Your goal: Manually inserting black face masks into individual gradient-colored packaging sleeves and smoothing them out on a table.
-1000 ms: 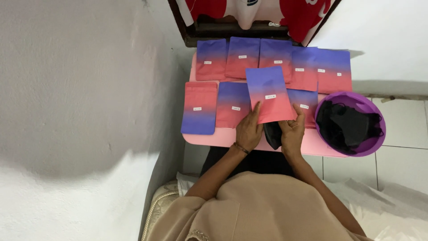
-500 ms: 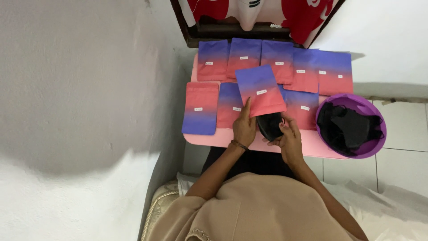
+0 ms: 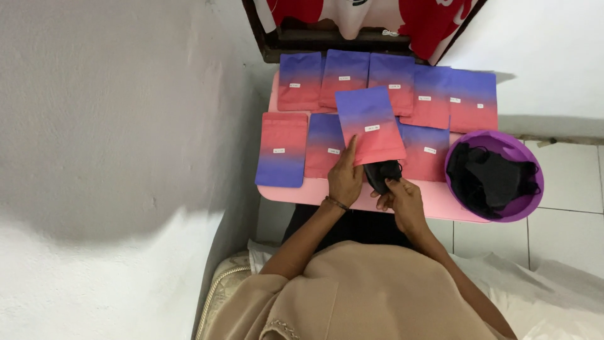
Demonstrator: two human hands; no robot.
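While the pink table (image 3: 440, 204) carries the same two rows of flat purple-to-red pouches (image 3: 384, 82) as a second ago, the one pouch in hand (image 3: 371, 126) has turned: a second ago it leaned to the right with its lower corner over the right hand, and now it stands nearly upright, its red lower edge facing the person. The black folded cloth piece (image 3: 382, 173), which earlier was mostly hidden behind that pouch, now shows below its open red end, so I judge the piece is being fed into the pouch's mouth and is only partly inside. The purple bowl (image 3: 525, 201) at the table's right end holds more black cloth pieces (image 3: 494, 176) and has not shifted.

The left hand (image 3: 345, 177) grips the held pouch at its lower left corner, thumb on the front face and fingers behind. The right hand (image 3: 406, 200) sits just below and to the right, fingertips curled and pinching the black piece at its lower end; both hands are close together, nearly touching. The held pouch lies above both hands, overlapping the middle pouches of the near row, while the black piece lies between the two hands, touching the pouch's bottom edge.
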